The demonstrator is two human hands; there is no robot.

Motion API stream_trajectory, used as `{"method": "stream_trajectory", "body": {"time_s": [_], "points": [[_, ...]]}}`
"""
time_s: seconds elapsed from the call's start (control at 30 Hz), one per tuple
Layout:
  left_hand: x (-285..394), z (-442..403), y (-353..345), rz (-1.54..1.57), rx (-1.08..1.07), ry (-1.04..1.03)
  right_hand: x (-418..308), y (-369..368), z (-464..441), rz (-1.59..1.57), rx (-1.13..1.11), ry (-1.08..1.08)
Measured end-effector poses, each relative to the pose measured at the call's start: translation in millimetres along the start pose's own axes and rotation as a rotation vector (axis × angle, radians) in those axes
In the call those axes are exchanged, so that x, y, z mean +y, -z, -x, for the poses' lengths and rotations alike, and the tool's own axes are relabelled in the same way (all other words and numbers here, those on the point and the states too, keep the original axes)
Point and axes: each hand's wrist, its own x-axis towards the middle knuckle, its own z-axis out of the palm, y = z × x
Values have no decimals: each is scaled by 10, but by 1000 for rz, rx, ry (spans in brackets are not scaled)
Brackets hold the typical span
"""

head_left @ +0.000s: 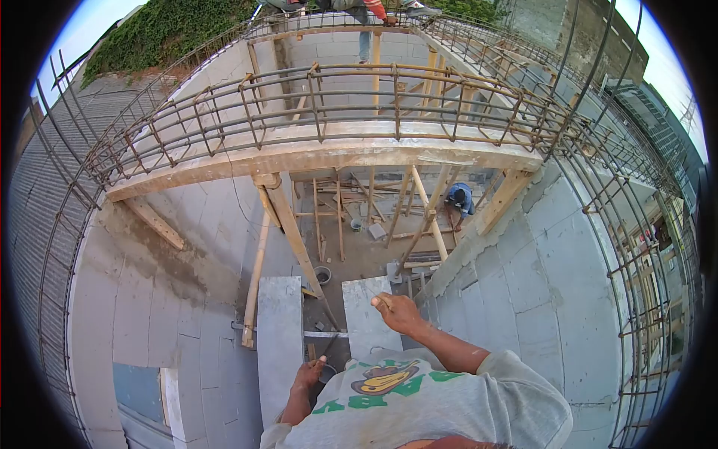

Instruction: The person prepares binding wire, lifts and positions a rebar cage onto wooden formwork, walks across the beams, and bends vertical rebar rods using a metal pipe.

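My right hand (399,313) is closed in front of my chest, above a pale plank (365,288). Whatever its curled fingers may hold is hidden. Lower and to the left, my left hand (308,374) is also closed, close to a second long pale plank (280,322). A thin dark shape shows just beyond its fingers, but I cannot tell what it is or whether it is held. Part of a bucket (327,373) appears beside that hand, further down.
A rebar cage (321,112) runs over a timber-formed beam (329,155) ahead. Wooden props (299,243) slant below it. Block walls (516,277) flank me. A person in blue (459,198) crouches on the floor below; another person's leg (364,46) shows at the top.
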Motion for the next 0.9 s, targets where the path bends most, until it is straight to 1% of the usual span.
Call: {"method": "stream_trajectory", "body": {"time_s": [0.17, 0.27, 0.4, 0.5, 0.57, 0.67, 0.77, 0.83, 0.9], "points": [[589, 211, 77, 158, -13, -166, 178, -345, 35, 50, -111, -29], [960, 303, 121, 182, -131, -289, 60, -503, 61, 89, -269, -34], [1152, 184, -10, 252, -190, -421, -46, -785, 91, 237, -559, 96], [1312, 254, -18, 267, -168, -500, -41, -872, 64, 291, -637, 98], [1279, 237, -38, 190, -89, -570, -95, -769, 49, 272, -632, 91], [1093, 77, -52, 132, -56, -516, 43, -794, 45, 257, -632, 54], [926, 49, -1, 189, -21, -408, 177, -753, 28, 261, -626, -14], [481, -289, -77, 161, 79, -446, 222, -669, 29, 263, -614, -64], [108, -419, -138, 199, 141, -412, 259, -575, 55, 263, -595, -116]]}}
